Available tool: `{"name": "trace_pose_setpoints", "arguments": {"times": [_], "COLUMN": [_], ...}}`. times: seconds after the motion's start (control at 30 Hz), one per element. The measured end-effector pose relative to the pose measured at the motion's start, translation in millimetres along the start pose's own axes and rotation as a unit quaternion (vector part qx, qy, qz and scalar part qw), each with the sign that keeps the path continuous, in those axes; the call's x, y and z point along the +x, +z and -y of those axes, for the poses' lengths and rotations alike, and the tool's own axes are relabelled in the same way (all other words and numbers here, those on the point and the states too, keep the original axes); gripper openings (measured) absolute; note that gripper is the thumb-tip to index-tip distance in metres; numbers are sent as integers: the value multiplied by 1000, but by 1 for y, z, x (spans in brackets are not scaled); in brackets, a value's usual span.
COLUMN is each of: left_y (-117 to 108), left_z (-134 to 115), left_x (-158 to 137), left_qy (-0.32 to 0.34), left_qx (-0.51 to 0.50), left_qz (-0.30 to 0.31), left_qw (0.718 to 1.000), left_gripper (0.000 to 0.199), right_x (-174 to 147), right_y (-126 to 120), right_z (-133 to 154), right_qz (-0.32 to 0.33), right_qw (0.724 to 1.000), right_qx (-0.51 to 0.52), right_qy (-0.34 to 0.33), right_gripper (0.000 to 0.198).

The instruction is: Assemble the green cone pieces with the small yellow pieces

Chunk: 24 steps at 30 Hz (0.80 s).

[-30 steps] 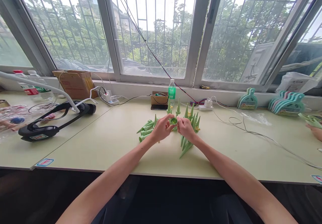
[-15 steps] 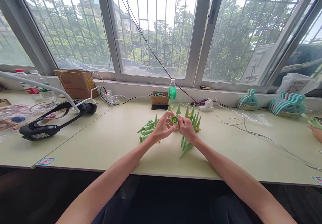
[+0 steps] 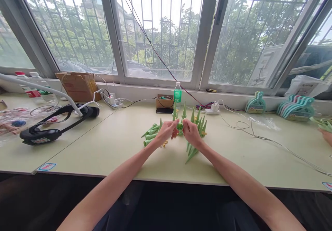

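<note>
Between my two hands is a green plastic watering spike (image 3: 180, 126), its round open end facing me; the rest of it is hidden. My right hand (image 3: 191, 131) is closed on its right side. My left hand (image 3: 168, 130) pinches at the rim from the left with thumb and forefinger, the other fingers loosely curled. Several green spikes with small yellow valves (image 3: 204, 133) stand or lie just beyond and right of my right hand. Left of my left hand lie several green tubular pieces (image 3: 149, 142). Small yellow valves (image 3: 165, 143) rest below my left wrist.
A black headset (image 3: 52, 134) lies at the left, near a cardboard box (image 3: 80, 87). Behind the spikes stand a green-labelled bottle (image 3: 177, 94) and a small open box (image 3: 165, 102). White cables (image 3: 275, 141) cross the table at the right. Another person's hand (image 3: 325, 136) shows at the right edge.
My left hand's raised, spread fingers have come down, and its thumb and forefinger now meet the spike's rim. The spike's open end has dipped slightly. My right hand keeps its grip.
</note>
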<state>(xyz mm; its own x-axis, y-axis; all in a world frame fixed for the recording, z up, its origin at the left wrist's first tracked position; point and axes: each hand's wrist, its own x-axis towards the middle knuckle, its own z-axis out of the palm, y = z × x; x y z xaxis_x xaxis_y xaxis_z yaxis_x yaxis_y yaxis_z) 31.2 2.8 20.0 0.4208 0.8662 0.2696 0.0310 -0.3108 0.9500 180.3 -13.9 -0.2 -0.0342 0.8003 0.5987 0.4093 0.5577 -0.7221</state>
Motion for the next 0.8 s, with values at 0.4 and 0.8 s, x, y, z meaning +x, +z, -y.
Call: {"name": "trace_pose_setpoints", "arguments": {"times": [0.4,0.8], "left_y": [-5,-6], "left_z": [2,-2], "left_x": [-1,-4], "left_qy": [14,26], "left_qx": [7,43], "left_qz": [28,20], "left_qw": [999,999], "left_gripper": [45,43], "right_x": [0,1], "right_y": [3,2], "right_z": [-6,-5], "right_qz": [17,31], "right_qw": [999,998], "right_qx": [34,47], "right_qy": [18,22], "right_gripper": [42,42]}}
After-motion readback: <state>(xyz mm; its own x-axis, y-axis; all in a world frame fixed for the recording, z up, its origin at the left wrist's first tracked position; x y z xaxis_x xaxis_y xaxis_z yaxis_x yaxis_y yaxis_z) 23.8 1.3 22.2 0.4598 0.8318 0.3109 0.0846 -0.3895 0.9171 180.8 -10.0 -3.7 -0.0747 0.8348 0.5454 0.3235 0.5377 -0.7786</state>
